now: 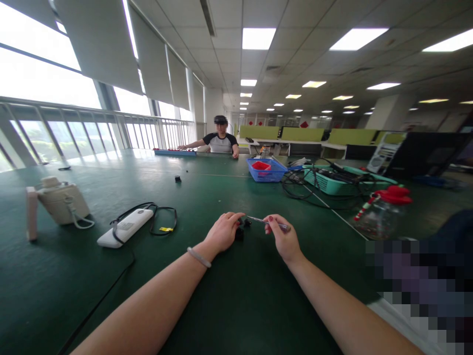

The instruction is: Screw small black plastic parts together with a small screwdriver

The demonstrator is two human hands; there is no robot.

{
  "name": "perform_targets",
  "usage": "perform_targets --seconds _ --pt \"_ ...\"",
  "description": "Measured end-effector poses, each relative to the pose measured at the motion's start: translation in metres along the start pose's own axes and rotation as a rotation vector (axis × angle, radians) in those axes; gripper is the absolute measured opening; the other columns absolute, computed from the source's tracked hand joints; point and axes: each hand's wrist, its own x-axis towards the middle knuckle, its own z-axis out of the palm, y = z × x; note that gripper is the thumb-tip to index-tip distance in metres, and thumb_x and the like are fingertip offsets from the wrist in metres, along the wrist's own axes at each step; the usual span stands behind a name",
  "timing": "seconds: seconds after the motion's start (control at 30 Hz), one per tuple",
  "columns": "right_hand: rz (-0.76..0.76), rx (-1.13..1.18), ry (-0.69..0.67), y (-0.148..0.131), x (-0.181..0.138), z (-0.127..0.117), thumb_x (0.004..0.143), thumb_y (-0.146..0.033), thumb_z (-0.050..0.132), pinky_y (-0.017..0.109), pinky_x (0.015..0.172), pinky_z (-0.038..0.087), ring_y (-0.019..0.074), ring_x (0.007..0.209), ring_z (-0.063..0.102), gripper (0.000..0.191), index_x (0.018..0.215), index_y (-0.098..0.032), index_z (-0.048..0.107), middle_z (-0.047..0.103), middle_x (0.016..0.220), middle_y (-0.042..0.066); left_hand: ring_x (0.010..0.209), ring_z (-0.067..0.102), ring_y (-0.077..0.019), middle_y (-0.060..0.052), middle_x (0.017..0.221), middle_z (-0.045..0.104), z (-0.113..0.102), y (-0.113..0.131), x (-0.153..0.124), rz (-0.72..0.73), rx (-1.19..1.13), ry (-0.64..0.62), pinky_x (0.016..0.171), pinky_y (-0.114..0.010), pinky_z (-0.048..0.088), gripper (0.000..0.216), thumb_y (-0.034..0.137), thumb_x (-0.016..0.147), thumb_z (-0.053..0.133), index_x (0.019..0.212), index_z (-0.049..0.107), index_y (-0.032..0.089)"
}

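My left hand [223,230] rests on the green table [236,305] with its fingers closed on a small black part [240,231]. A bracelet circles that wrist. My right hand [284,238] pinches a thin metal tool [265,221], like tweezers, whose tip points left toward the black part. The two hands sit close together near the table's middle.
A white power bank with a black cable [126,227] and a beige device [61,200] lie at the left. A blue basket [266,169], a teal tray of cables [334,180] and a red-lidded clear jar [382,212] stand at the right. Another person [220,140] sits at the far end.
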Motion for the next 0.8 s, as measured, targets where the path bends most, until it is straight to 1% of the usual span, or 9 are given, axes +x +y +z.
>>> perform_targets --seconds 0.07,0.13,0.23,0.3,0.4,0.47,0.6,0.8 --pt "0.048 -0.047 0.007 0.008 0.002 -0.001 0.092 -0.047 0.05 0.031 0.068 0.047 0.0181 0.07 0.058 0.03 0.086 -0.02 0.064 0.06 0.073 0.002 0.111 0.055 -0.0215 -0.007 0.12 0.06 0.003 -0.005 0.0 -0.055 0.061 -0.003 0.1 -0.035 0.042 0.041 0.019 0.095 0.038 0.132 0.054 0.027" --pt "0.092 -0.107 0.001 0.016 0.004 -0.001 0.091 -0.045 0.052 0.032 0.07 0.048 0.0195 0.075 0.06 0.028 0.093 -0.021 0.065 0.064 0.08 0.003 0.108 0.055 -0.0223 -0.008 0.118 0.061 0.005 -0.009 0.001 -0.096 0.123 -0.018 0.098 -0.036 0.042 0.039 0.019 0.095 0.038 0.126 0.06 0.026" --pt "0.123 -0.174 -0.044 0.026 0.004 0.001 0.088 -0.042 0.055 0.033 0.074 0.049 0.0215 0.083 0.063 0.026 0.102 -0.023 0.066 0.068 0.095 0.005 0.107 0.054 -0.0247 -0.01 0.115 0.061 0.008 -0.015 0.001 -0.146 0.172 -0.044 0.096 -0.037 0.042 0.037 0.022 0.095 0.038 0.117 0.067 0.024" --pt "0.134 -0.212 -0.079 0.028 0.004 0.002 0.087 -0.04 0.055 0.034 0.077 0.049 0.0222 0.088 0.064 0.027 0.105 -0.024 0.065 0.069 0.099 0.005 0.107 0.054 -0.0254 -0.01 0.113 0.061 0.009 -0.016 0.001 -0.169 0.177 -0.062 0.096 -0.037 0.043 0.037 0.022 0.095 0.037 0.115 0.068 0.023" --pt "0.135 -0.254 -0.124 0.027 0.003 0.004 0.087 -0.04 0.055 0.034 0.079 0.048 0.0224 0.091 0.064 0.027 0.106 -0.024 0.066 0.07 0.1 0.004 0.106 0.054 -0.0245 -0.011 0.113 0.061 0.01 -0.016 0.001 -0.183 0.182 -0.078 0.096 -0.035 0.042 0.037 0.02 0.094 0.037 0.113 0.069 0.021" --pt "0.13 -0.265 -0.149 0.025 0.002 0.005 0.087 -0.041 0.055 0.033 0.078 0.048 0.0223 0.09 0.065 0.027 0.105 -0.024 0.066 0.07 0.1 0.004 0.108 0.054 -0.0244 -0.011 0.114 0.061 0.011 -0.016 0.001 -0.182 0.187 -0.08 0.097 -0.035 0.041 0.037 0.019 0.093 0.038 0.113 0.069 0.02" --pt "0.141 -0.269 -0.165 0.021 0.002 0.006 0.086 -0.041 0.055 0.033 0.077 0.049 0.0226 0.089 0.065 0.028 0.103 -0.024 0.068 0.071 0.099 0.004 0.11 0.053 -0.0242 -0.01 0.116 0.063 0.01 -0.014 0.001 -0.174 0.204 -0.087 0.098 -0.034 0.041 0.035 0.018 0.09 0.042 0.112 0.069 0.02" --pt "0.151 -0.268 -0.184 0.021 0.001 0.006 0.086 -0.041 0.056 0.034 0.079 0.049 0.0231 0.092 0.066 0.027 0.102 -0.025 0.069 0.071 0.1 0.004 0.106 0.055 -0.0259 -0.009 0.111 0.068 0.006 -0.011 0.0 -0.223 0.238 -0.084 0.091 -0.036 0.045 0.034 0.016 0.083 0.046 0.106 0.071 0.022"
